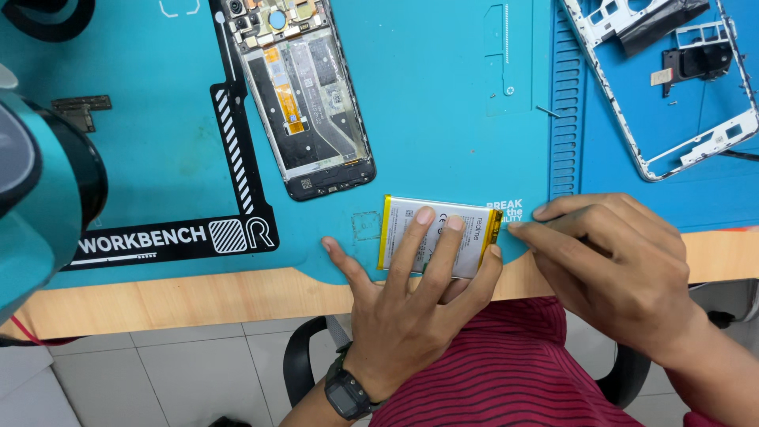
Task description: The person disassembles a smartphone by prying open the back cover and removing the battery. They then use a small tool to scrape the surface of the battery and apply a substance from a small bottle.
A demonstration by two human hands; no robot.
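Observation:
A flat silver phone battery [411, 217] with yellow end strips lies near the front edge of the teal work mat [443, 119]. My left hand [411, 300] presses down on it, with two fingers spread across its face and the thumb out to the left. My right hand [617, 269] pinches at the battery's right yellow edge with fingertips together; what it grips there, if anything, is hidden. An opened phone body [304, 95] with bare boards and a flex cable lies face up farther back.
A white phone mid-frame [672, 158] with loose small parts lies on the blue mat at the right. A teal and black tool [39, 198] fills the left foreground. The wooden table edge [198, 296] runs along the front, a chair and tiled floor below.

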